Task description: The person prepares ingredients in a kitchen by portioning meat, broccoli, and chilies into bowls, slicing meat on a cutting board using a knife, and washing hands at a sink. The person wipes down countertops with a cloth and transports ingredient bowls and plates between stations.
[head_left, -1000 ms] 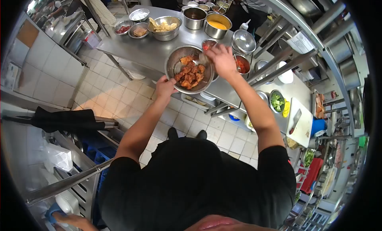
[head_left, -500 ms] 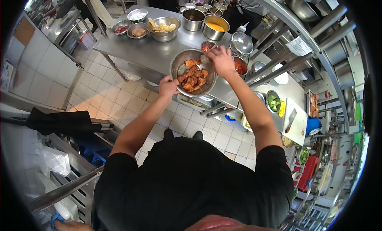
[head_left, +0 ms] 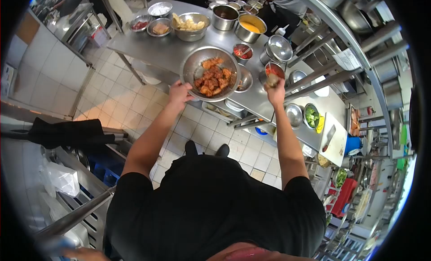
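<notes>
My left hand grips the rim of a large steel bowl at its lower left. Dark orange fried pieces lie in the bowl, which is held over the front edge of the steel table. Over at the right, my right hand is closed at the near edge of a pot of red sauce; its fingers wrap round something blurred that I cannot make out. Between the two hands, a smaller steel bowl sits partly hidden behind the large one.
Behind are a bowl of pale yellow pieces, a pot of yellow liquid and a small red-filled pot. Rightward are a bowl of greens and a knife on a white board. Metal rails cross the right side.
My right hand has moved right and down, from beside the large bowl to the red sauce pot. The large bowl and my left hand have shifted slightly left, uncovering the smaller bowl.
</notes>
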